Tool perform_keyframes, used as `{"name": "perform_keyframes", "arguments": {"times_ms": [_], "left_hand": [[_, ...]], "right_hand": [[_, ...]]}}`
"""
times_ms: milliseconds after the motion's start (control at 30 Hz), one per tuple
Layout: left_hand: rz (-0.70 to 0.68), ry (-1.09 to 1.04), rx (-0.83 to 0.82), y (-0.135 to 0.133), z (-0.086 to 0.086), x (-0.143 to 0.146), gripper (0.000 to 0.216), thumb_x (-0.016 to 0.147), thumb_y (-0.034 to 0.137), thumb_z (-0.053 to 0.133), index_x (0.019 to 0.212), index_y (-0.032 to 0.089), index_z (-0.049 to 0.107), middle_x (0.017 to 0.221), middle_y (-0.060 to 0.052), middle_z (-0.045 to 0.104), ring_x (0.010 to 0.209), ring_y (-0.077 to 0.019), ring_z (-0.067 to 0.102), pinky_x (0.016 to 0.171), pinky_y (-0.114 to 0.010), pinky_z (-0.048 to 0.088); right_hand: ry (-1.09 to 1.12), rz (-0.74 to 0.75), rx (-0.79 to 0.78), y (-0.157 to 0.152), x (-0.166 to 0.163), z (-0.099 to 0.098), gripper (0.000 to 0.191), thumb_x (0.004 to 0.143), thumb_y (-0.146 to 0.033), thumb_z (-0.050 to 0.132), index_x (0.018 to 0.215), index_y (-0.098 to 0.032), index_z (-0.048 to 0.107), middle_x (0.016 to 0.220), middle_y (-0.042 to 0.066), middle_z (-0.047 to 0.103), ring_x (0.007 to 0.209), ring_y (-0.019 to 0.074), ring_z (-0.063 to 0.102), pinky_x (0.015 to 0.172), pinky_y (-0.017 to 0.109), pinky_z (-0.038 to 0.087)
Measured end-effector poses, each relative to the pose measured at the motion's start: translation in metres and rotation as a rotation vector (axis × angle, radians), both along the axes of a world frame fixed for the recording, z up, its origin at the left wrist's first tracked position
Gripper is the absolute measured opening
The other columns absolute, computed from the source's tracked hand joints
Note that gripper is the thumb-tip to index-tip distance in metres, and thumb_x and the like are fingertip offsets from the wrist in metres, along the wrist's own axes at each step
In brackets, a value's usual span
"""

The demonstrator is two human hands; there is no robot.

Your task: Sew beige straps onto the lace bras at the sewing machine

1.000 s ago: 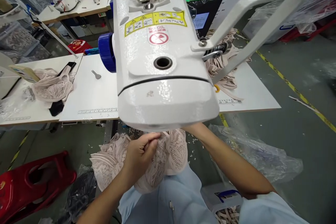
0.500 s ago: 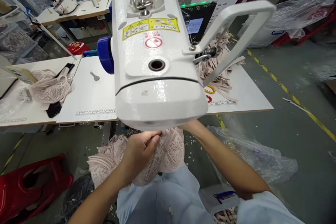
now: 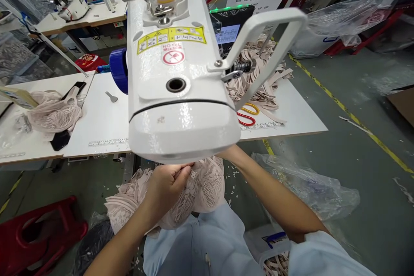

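My left hand [image 3: 168, 185] is closed, thumb against the fingers, on a pale pink lace bra [image 3: 209, 185] below the head of a white sewing machine [image 3: 184, 131]. More lace cups lie stacked to the left of that hand, over my lap. Of my right hand [image 3: 228, 152] only the wrist edge shows; its fingers are hidden under the machine head. The needle area is out of sight too.
Scissors [image 3: 247, 119] with red and yellow handles lie by a pile of beige straps [image 3: 258, 69]. Another lace bra [image 3: 56, 114] is on the left table. A red stool [image 3: 42, 237] stands at lower left, and a plastic bag [image 3: 310, 189] lies on the floor at right.
The view has shifted slightly, so the machine appears further left and more of the scissors shows. Both hands keep about the same place at the bra.
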State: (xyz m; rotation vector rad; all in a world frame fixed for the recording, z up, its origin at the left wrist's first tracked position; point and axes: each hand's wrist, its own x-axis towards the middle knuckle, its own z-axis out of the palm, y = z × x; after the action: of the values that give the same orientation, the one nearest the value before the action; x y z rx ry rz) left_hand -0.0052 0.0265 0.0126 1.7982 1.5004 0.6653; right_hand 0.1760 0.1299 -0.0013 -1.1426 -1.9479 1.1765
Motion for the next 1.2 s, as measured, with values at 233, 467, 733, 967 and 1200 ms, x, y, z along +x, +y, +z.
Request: {"name": "perform_keyframes", "arguments": {"times_ms": [233, 467, 733, 967, 1200], "left_hand": [[0.007, 0.044, 0.053, 0.001, -0.001, 0.000, 0.025, 0.093, 0.028, 0.054, 0.103, 0.022, 0.076, 0.095, -0.003, 0.077, 0.084, -0.0216, 0.073, 0.070, -0.026, 0.056], [-0.052, 0.087, 0.118, -0.005, -0.004, -0.005, 0.026, 0.095, 0.026, 0.051, 0.109, 0.022, 0.073, 0.103, -0.003, 0.076, 0.092, -0.0197, 0.073, 0.076, -0.025, 0.057], [-0.034, 0.214, 0.255, -0.010, -0.013, -0.016, 0.024, 0.095, 0.025, 0.051, 0.107, 0.023, 0.071, 0.102, -0.002, 0.076, 0.089, -0.0184, 0.073, 0.074, -0.023, 0.055], [-0.010, 0.261, 0.369, -0.013, -0.021, -0.020, 0.023, 0.094, 0.024, 0.051, 0.106, 0.021, 0.071, 0.099, -0.003, 0.077, 0.089, -0.0192, 0.072, 0.075, -0.024, 0.054], [-0.067, 0.336, 0.420, -0.012, -0.023, -0.018, 0.024, 0.094, 0.024, 0.050, 0.105, 0.022, 0.071, 0.097, -0.004, 0.077, 0.083, -0.0195, 0.073, 0.070, -0.025, 0.052]], "right_hand": [[-0.009, 0.022, 0.009, 0.002, 0.000, -0.003, 0.023, 0.074, -0.020, 0.060, 0.054, -0.023, 0.048, 0.052, -0.003, 0.042, 0.054, 0.0146, 0.039, 0.049, 0.027, 0.037], [0.066, -0.037, 0.064, 0.002, 0.000, -0.005, 0.017, 0.072, -0.021, 0.061, 0.058, -0.021, 0.051, 0.064, 0.000, 0.050, 0.070, 0.0188, 0.050, 0.069, 0.033, 0.046], [0.115, -0.124, 0.148, -0.002, -0.009, -0.023, 0.003, 0.077, -0.021, 0.059, 0.075, -0.019, 0.060, 0.081, 0.002, 0.059, 0.074, 0.0180, 0.053, 0.067, 0.030, 0.042], [0.089, -0.161, 0.158, -0.007, -0.015, -0.015, 0.005, 0.077, -0.018, 0.059, 0.081, -0.019, 0.062, 0.094, 0.006, 0.062, 0.087, 0.0219, 0.057, 0.070, 0.031, 0.042], [0.115, -0.137, 0.213, -0.003, -0.012, -0.027, 0.006, 0.079, -0.020, 0.056, 0.081, -0.018, 0.062, 0.091, 0.006, 0.061, 0.083, 0.0204, 0.054, 0.073, 0.031, 0.042]]}}
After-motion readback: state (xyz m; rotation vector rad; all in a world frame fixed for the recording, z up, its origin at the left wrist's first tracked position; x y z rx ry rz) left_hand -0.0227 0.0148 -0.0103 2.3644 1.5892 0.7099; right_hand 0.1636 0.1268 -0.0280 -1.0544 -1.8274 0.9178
